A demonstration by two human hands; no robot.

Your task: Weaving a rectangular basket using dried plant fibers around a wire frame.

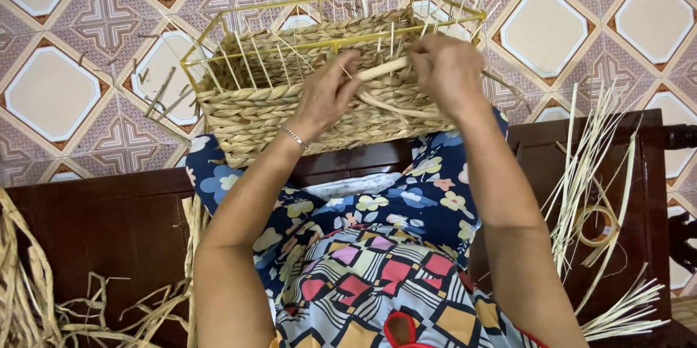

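Straw strand pinched by both hands' grip (left, right) at basket.

Upright stakes crowd the basket rim — open tiled floor beyond.

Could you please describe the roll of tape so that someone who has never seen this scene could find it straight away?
Start at the dark wooden bench and go to the end on the person's right. There a bundle of pale straight reeds lies spread out. The roll of tape rests among them: a flat, yellowish ring, the only round thing amid straight strips.
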